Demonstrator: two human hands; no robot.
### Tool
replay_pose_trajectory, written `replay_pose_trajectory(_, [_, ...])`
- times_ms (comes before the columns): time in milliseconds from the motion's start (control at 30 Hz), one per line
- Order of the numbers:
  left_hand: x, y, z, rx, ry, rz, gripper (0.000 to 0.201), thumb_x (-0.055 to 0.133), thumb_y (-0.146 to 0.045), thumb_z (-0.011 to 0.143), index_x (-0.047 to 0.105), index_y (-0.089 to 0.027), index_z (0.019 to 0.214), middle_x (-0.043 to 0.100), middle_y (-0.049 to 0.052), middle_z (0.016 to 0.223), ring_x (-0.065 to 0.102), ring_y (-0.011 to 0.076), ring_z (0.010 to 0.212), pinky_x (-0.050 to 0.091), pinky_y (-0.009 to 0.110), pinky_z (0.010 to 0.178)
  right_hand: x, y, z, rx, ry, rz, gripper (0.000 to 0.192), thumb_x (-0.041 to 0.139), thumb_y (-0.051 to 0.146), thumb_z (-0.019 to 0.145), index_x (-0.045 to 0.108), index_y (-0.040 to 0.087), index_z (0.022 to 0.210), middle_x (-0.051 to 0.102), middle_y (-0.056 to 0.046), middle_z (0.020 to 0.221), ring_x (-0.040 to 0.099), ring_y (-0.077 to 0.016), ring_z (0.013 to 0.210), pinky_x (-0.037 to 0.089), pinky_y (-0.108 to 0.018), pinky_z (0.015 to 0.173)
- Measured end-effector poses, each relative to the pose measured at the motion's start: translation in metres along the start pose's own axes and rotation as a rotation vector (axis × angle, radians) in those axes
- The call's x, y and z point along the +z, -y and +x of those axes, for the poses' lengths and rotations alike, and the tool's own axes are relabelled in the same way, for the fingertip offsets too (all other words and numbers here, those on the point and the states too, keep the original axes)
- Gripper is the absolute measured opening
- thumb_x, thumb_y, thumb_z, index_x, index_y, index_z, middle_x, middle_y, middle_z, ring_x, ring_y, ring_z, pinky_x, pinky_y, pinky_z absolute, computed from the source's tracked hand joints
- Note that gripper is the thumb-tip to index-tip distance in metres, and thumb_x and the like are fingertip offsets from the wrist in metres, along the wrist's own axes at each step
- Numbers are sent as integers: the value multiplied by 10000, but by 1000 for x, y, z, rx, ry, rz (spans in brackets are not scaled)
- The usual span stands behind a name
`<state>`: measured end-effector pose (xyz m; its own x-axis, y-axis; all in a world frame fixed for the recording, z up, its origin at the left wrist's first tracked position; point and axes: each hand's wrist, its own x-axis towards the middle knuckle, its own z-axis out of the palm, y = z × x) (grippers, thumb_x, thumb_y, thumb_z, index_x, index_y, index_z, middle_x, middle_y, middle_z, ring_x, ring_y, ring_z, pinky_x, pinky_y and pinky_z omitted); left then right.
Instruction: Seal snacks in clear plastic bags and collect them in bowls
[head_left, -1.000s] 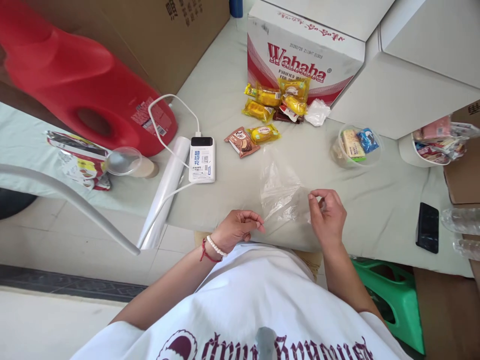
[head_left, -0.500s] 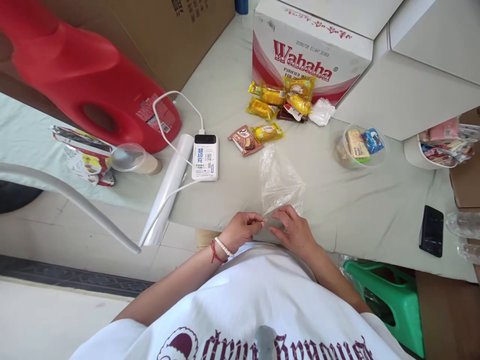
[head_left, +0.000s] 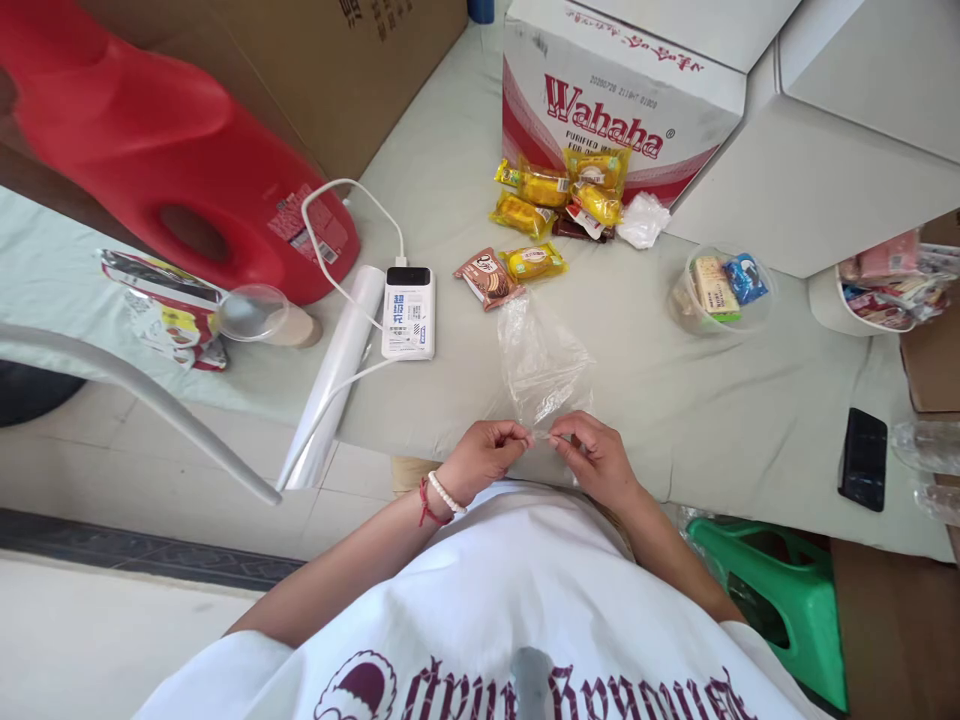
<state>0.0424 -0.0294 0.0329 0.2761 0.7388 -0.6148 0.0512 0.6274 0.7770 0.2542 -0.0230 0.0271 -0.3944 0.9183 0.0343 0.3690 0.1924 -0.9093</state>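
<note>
A clear plastic bag (head_left: 541, 355) lies flat on the cloth-covered table, its near edge between my two hands. My left hand (head_left: 489, 455) pinches that edge between thumb and fingertips. Close beside it, my right hand (head_left: 598, 458) pinches the same edge, with a small gap between the two sets of fingertips. Just beyond the bag's far end are a brown snack packet (head_left: 487, 279) and a yellow-wrapped cake (head_left: 535, 262). More yellow-wrapped cakes (head_left: 544, 186) are heaped farther back.
A white Wahaba-style carton (head_left: 622, 120) stands behind the snacks. To the left are a power bank (head_left: 409, 315) with a cable, a plastic roll (head_left: 337, 375) and a big red jug (head_left: 225, 170). A clear tub (head_left: 686, 300) and a phone (head_left: 864, 460) are on the right.
My right hand has closed from parted fingers into a pinch on the bag's edge. The bag has shifted slightly left. My left hand stays in nearly the same place.
</note>
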Motion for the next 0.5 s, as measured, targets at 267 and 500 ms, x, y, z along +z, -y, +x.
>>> replay_pose_trajectory(267, [-41,6,-23,-28,-115,262,279,538,-435,698,655,-186,748,443,-66,542,362,106,526,289,244,527,-51,-15,9,511,-426,531,250,767,420,797,627,213,799,680,11,802,339,-73,491,253,-242,460])
replay_pose_trajectory(500, [-63,0,-61,129,-507,785,355,493,-293,814,742,-174,1038,583,-35,602,516,144,535,416,272,581,-66,-34,7,611,-503,434,285,772,439,724,617,208,786,706,-10,801,370,-86,500,255,-245,451])
